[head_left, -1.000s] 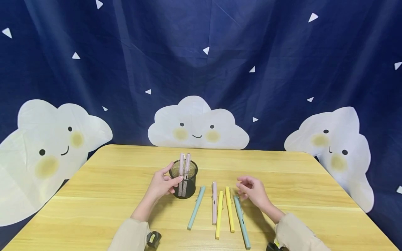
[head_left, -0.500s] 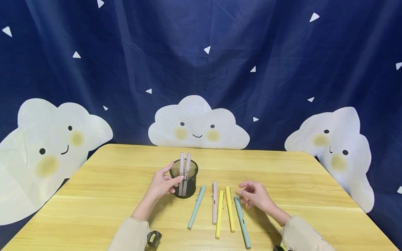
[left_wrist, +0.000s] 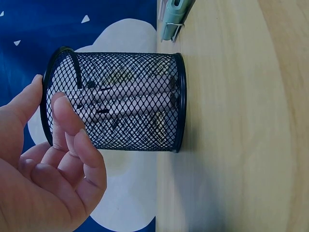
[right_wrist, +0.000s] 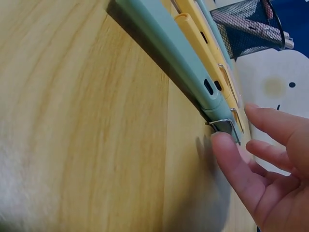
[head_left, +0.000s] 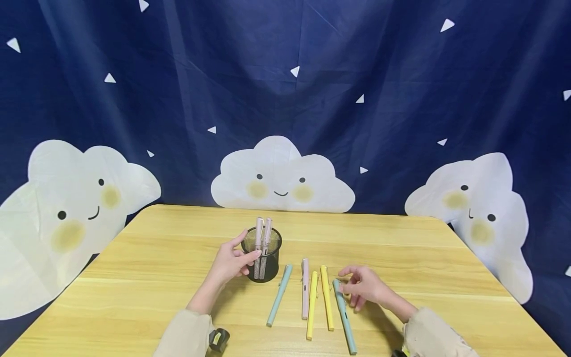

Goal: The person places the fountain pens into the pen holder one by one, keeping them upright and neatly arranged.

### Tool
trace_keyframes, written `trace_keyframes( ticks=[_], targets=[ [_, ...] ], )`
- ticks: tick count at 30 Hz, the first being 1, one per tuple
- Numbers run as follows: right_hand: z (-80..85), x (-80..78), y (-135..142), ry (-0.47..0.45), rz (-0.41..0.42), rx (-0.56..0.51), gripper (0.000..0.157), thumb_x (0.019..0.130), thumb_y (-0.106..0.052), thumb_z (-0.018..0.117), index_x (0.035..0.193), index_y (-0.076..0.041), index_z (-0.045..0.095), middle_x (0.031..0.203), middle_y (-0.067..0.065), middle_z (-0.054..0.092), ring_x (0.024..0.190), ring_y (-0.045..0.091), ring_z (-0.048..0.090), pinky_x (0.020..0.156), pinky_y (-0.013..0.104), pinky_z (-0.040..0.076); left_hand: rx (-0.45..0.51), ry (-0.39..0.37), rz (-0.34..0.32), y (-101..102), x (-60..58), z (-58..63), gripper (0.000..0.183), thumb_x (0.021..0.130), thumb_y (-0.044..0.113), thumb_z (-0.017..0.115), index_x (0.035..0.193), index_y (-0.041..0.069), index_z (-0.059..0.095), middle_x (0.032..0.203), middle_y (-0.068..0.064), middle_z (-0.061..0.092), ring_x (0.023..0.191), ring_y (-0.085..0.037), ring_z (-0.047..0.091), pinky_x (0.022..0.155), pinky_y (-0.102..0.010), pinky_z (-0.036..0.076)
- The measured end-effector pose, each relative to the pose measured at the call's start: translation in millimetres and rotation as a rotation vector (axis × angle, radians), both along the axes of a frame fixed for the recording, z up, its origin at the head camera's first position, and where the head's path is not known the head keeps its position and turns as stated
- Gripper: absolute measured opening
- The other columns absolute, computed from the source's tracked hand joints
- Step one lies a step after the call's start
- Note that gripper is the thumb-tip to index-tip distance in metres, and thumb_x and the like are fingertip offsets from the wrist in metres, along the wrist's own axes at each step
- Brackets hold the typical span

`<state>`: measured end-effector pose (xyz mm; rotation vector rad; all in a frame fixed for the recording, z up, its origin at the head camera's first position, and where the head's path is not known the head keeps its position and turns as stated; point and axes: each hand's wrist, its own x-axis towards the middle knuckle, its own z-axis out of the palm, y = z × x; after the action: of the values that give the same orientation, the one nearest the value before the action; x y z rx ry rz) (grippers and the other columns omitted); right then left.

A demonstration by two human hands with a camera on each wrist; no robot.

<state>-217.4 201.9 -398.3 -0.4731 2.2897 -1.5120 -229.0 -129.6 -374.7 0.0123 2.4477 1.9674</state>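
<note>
A black wire-mesh pen holder [head_left: 272, 265] stands upright on the table with two pale pink pens [head_left: 266, 233] in it. My left hand [head_left: 229, 263] holds it at the rim, thumb in front and index finger behind; the other fingers curl beside the mesh [left_wrist: 135, 101]. My right hand [head_left: 367, 287] is at the cap end of the rightmost teal pen [head_left: 344, 317]. In the right wrist view, its thumb [right_wrist: 229, 150] is right at the clip of that teal pen [right_wrist: 174, 53], with the index finger [right_wrist: 270, 121] apart on the far side.
Left of that pen lie two yellow pens [head_left: 327, 302], a pale pink pen [head_left: 305, 292] and another teal pen [head_left: 279, 297], roughly side by side on the wooden table [head_left: 147, 277]. A dark blue cloth with clouds [head_left: 281, 183] hangs behind the table.
My right hand has moved slightly toward the front, bringing the thumb to the rightmost teal pen's cap. The left hand and the pen holder have stayed in place.
</note>
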Motion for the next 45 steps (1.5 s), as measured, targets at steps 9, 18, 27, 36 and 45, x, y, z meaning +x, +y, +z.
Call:
trace_keyframes(
  ticks=[9, 18, 27, 36, 45],
  targets=[
    [-1.0, 1.0, -2, -0.027, 0.028, 0.038, 0.052, 0.079, -0.011, 0.067, 0.115, 0.017, 0.042, 0.07, 0.013, 0.052, 0.048, 0.022, 0.058, 0.046, 0.038, 0.05, 0.0, 0.0, -0.003, 0, -0.4, -0.6, 0.074, 0.077, 0.012, 0.07, 0.139, 0.007, 0.031, 0.056, -0.012, 0.055, 0.039, -0.012, 0.047, 0.04, -0.024, 0.036],
    [-3.7, 0.6, -6, -0.022, 0.009, 0.076, 0.055, 0.076, -0.014, 0.07, 0.113, 0.016, 0.043, 0.066, 0.013, 0.052, 0.044, 0.018, 0.056, 0.043, 0.036, 0.049, 0.002, 0.0, -0.004, 0, -0.7, -0.5, 0.073, 0.077, 0.011, 0.069, 0.139, 0.007, 0.03, 0.056, -0.012, 0.055, 0.039, -0.012, 0.047, 0.04, -0.023, 0.035],
    [-4.9, 1.5, -10, -0.011, -0.023, 0.091, 0.05, 0.074, -0.01, 0.071, 0.107, 0.015, 0.044, 0.065, 0.014, 0.051, 0.043, 0.016, 0.055, 0.043, 0.035, 0.049, 0.002, 0.002, -0.007, 1, 0.2, 0.5, 0.074, 0.078, 0.011, 0.069, 0.139, 0.006, 0.029, 0.056, -0.01, 0.056, 0.039, -0.013, 0.047, 0.041, -0.024, 0.036],
    [-4.7, 2.3, -12, -0.017, -0.048, 0.09, 0.035, 0.074, -0.004, 0.068, 0.097, 0.01, 0.045, 0.061, 0.01, 0.051, 0.041, 0.013, 0.053, 0.042, 0.033, 0.049, 0.003, 0.001, -0.008, 1, 0.4, 0.1, 0.074, 0.078, 0.011, 0.069, 0.139, 0.007, 0.029, 0.056, -0.01, 0.055, 0.039, -0.012, 0.047, 0.041, -0.024, 0.036],
    [-3.6, 2.6, -14, -0.024, -0.059, 0.091, 0.031, 0.073, -0.002, 0.066, 0.094, 0.008, 0.046, 0.06, 0.01, 0.052, 0.04, 0.016, 0.055, 0.042, 0.035, 0.049, 0.001, 0.001, -0.006, 0, 0.6, -0.2, 0.073, 0.077, 0.011, 0.069, 0.139, 0.007, 0.03, 0.057, -0.012, 0.056, 0.039, -0.013, 0.047, 0.041, -0.024, 0.036]
  ],
)
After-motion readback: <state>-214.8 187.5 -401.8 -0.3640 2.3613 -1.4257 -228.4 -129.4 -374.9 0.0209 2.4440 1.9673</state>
